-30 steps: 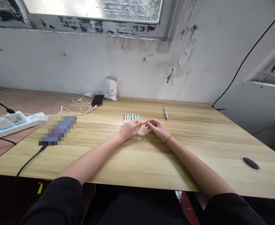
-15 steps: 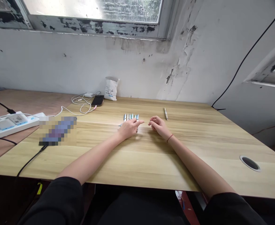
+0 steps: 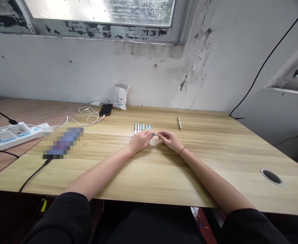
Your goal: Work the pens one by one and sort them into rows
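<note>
Between my two hands is a small thin bluish piece (image 3: 154, 134), too small to make out fully. My left hand (image 3: 142, 139) is closed on its left end. The fingertips of my right hand (image 3: 169, 139) pinch its right end. Just beyond my left hand lies a row of several slim blue and white pen-like sticks (image 3: 140, 127), side by side, their near ends partly hidden by the hand. A single light-coloured pen (image 3: 179, 123) lies apart, beyond my right hand.
On the wooden table (image 3: 215, 142) a white packet (image 3: 121, 97) stands by the wall, beside a dark phone (image 3: 106, 109) and a white cable (image 3: 88, 117). A blurred device (image 3: 64, 142) and a power strip (image 3: 17, 135) are at the left. A round hole (image 3: 271, 177) is at the right.
My hands have come closer together and both now touch the bluish piece. My left index finger, stretched out before, is now bent in.
</note>
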Demonstrator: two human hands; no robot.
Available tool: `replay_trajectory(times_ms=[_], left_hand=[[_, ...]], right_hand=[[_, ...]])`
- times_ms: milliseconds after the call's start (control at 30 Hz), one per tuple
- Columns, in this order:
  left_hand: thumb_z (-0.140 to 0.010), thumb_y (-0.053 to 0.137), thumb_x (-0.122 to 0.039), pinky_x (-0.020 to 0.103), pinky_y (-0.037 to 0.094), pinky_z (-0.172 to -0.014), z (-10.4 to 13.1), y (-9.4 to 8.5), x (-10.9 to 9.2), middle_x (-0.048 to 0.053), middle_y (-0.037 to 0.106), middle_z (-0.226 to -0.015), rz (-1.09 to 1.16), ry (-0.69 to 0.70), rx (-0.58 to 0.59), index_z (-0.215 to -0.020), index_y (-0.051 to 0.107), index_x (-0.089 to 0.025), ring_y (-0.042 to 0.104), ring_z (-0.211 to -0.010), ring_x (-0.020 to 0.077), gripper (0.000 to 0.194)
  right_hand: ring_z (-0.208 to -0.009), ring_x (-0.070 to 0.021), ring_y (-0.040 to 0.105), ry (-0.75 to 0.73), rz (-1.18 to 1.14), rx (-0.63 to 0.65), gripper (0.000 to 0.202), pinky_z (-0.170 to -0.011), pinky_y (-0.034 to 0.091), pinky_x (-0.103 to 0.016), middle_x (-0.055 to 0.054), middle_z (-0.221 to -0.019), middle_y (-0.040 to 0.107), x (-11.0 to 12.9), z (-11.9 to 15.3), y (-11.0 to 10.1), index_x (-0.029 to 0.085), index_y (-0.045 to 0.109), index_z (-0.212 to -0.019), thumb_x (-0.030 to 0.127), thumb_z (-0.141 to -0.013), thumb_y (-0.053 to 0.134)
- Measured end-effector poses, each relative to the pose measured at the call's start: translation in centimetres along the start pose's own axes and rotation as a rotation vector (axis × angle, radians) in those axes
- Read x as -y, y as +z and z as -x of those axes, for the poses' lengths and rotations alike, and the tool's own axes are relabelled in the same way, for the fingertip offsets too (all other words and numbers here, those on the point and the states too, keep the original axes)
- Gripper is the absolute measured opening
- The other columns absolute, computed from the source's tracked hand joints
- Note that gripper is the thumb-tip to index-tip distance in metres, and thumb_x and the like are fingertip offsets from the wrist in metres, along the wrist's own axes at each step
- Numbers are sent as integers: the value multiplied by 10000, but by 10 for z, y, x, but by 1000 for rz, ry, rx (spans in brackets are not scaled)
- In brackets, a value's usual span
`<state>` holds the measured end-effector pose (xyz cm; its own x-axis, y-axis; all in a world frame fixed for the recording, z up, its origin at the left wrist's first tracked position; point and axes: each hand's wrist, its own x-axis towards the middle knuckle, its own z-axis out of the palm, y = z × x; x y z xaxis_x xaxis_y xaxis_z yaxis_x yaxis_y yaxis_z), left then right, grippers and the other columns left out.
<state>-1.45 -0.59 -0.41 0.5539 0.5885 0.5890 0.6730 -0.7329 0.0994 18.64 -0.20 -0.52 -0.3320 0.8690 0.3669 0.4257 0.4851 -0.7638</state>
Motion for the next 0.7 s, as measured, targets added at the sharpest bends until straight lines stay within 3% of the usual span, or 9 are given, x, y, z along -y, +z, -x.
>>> replay_trajectory(times_ms=[300, 533, 700], left_hand=[[-877, 394, -120, 306, 446, -821, -1, 7, 3, 74, 544, -1072, 9, 11, -77, -1140, 498, -203, 548, -968, 179, 294], [-843, 409, -54, 316, 425, -865, 0, 8, 5, 67, 543, -1067, 20, -40, -66, -1161, 518, -221, 532, -975, 181, 376], [-846, 422, -62, 318, 426, -866, 1, 10, 6, 55, 550, -1059, 23, -78, -62, -1157, 528, -232, 534, -979, 180, 370]], right_hand=[[-617, -132, 535, 45, 37, -2, 350, -591, 444, -264, -43, -776, 658, -5, -1, -1, 167, 649, -965, 443, -759, 587], [-565, -111, 531, 125, -160, -66, 264, -568, 449, -257, -25, -726, 621, -15, -4, 0, 157, 587, -923, 370, -798, 494], [-529, -98, 516, 149, -271, -108, 250, -535, 452, -249, -19, -744, 631, -8, -3, 1, 176, 492, -926, 357, -762, 547]])
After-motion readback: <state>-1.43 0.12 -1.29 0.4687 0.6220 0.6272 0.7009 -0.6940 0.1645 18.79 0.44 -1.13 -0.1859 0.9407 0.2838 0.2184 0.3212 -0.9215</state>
